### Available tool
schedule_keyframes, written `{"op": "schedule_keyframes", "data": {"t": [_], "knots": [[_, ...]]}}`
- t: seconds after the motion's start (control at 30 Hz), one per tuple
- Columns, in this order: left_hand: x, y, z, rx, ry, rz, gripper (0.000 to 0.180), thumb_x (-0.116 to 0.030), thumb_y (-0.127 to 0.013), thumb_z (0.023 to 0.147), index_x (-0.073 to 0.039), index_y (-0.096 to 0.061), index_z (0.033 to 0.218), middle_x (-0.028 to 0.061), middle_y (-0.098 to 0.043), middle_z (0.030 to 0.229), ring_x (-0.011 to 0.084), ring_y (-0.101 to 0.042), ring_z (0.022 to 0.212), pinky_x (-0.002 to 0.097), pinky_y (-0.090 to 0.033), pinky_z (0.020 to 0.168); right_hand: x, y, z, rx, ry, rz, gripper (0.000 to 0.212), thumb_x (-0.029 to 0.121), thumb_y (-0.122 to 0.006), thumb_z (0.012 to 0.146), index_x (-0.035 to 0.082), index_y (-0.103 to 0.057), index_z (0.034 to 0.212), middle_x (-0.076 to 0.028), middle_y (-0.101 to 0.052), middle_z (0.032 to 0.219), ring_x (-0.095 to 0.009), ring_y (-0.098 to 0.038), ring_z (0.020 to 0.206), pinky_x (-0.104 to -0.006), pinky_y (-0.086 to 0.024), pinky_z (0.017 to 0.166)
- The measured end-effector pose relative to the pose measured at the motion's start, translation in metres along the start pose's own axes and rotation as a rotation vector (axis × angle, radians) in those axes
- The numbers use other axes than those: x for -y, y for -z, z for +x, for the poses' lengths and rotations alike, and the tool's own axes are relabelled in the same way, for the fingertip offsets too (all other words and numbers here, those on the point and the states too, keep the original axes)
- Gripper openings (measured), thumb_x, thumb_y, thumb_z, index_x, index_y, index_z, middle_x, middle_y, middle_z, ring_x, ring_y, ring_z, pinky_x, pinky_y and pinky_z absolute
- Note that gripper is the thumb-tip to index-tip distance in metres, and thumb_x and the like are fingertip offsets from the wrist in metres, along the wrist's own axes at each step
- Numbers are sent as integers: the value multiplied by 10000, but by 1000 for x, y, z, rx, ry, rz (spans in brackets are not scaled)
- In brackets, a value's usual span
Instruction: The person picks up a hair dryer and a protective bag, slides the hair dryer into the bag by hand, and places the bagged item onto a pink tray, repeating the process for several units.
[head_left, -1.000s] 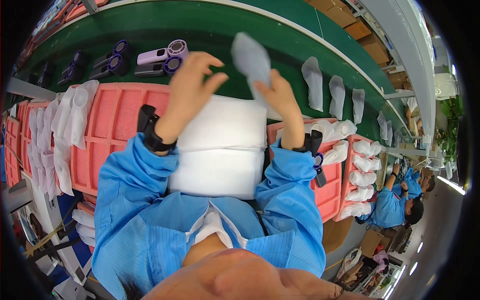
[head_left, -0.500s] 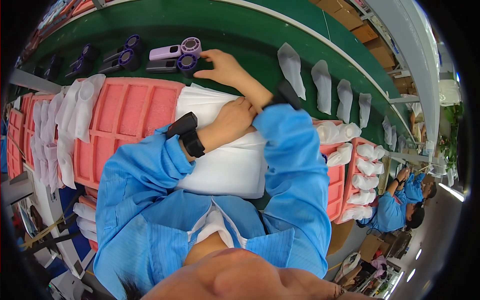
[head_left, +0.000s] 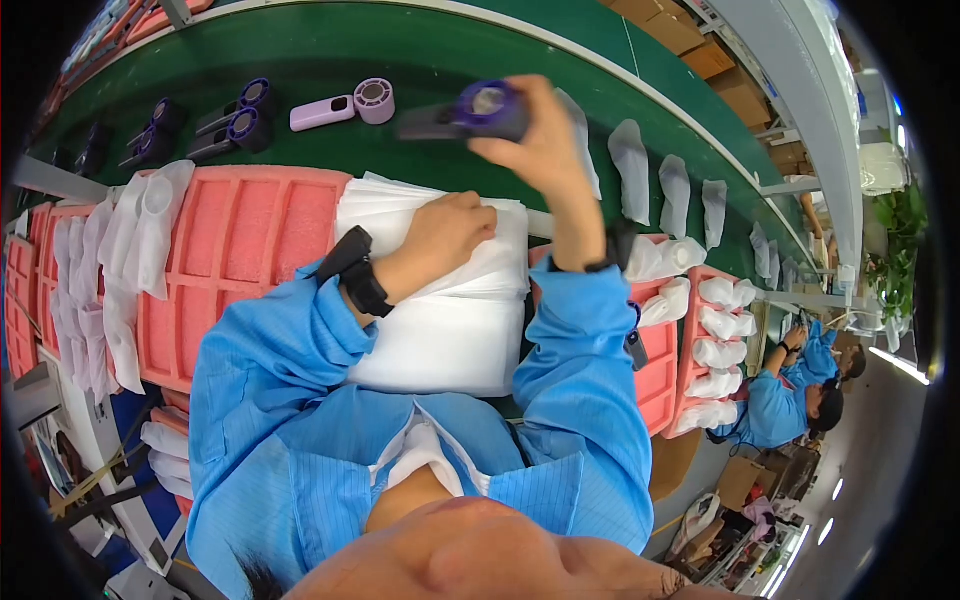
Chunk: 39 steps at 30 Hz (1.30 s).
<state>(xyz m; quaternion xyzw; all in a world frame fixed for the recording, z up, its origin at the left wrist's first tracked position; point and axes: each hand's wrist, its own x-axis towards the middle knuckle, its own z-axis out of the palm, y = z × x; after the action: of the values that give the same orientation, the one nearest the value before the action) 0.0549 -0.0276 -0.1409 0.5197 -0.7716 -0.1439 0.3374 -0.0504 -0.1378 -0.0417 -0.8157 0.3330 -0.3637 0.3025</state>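
Observation:
Above the green conveyor belt, my right hand (head_left: 540, 130) grips a dark handheld fan (head_left: 436, 124) by its round, purple-ringed head. The fan's handle points left and is smeared by motion. My left hand (head_left: 448, 238) rests on a stack of white foam bags (head_left: 435, 345) in front of me. Its fingers are curled in at the upper layers of a bag, and their tips are hidden. A lilac handheld fan (head_left: 322, 114) lies on the belt, left of the one I hold. Farther left lie several dark fans (head_left: 215, 145) in pairs.
Pink foam trays (head_left: 205, 310) with compartments stand left of the stack, some carrying bagged items (head_left: 157, 210). More bagged items (head_left: 720, 353) fill a pink tray at right. Translucent bagged items (head_left: 630, 170) lie spaced along the belt. Two people in blue (head_left: 780, 400) sit farther right.
My right hand has taken the dark fan from beside the lilac one, lifted it and moved right. My left hand stays on the bag stack, shifted slightly down.

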Motion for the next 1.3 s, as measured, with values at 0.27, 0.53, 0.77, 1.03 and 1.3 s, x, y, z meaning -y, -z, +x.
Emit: {"op": "schedule_keyframes", "data": {"t": [0.27,0.53,0.77,1.03,1.3], "knots": [[7,40,13,35,238,-734,79,-53,-657,844,-16,-604,799,-2,-535,779,80,-521,672,206,-410,604,20,116,-69,-139,-37,229,565,133,-707,507,14,-517,1025,-80,-576,971,-152,-559,861,-257,-440,801],[-10,84,9,-101,323,-886,95,-101,-632,881,-24,-579,900,-14,-581,785,64,-505,676,205,-415,593,34,70,-59,109,22,306,572,87,-652,477,-8,-520,1025,-109,-552,975,-182,-544,890,-277,-435,813],[-28,96,15,-503,333,-1451,87,-87,-555,937,-52,-505,999,1,-603,871,82,-560,772,232,-449,673,39,9,-45,151,213,64,718,-13,-718,554,24,-535,1247,-112,-506,1075,-226,-542,913,-307,-451,814],[-29,92,2,-533,-81,-480,252,48,-632,792,-24,-609,1033,76,-609,955,148,-586,772,267,-476,674,44,-10,-48,142,192,-119,826,-36,-745,562,64,-483,1339,-132,-487,1096,-263,-539,912,-316,-475,778],[-26,82,3,-601,-318,-96,422,74,-656,659,-35,-637,1067,126,-577,999,235,-595,711,270,-487,597,29,-16,-43,-172,339,-267,763,52,-797,547,24,-492,1246,-136,-467,1078,-285,-559,818,-344,-498,674]]}}
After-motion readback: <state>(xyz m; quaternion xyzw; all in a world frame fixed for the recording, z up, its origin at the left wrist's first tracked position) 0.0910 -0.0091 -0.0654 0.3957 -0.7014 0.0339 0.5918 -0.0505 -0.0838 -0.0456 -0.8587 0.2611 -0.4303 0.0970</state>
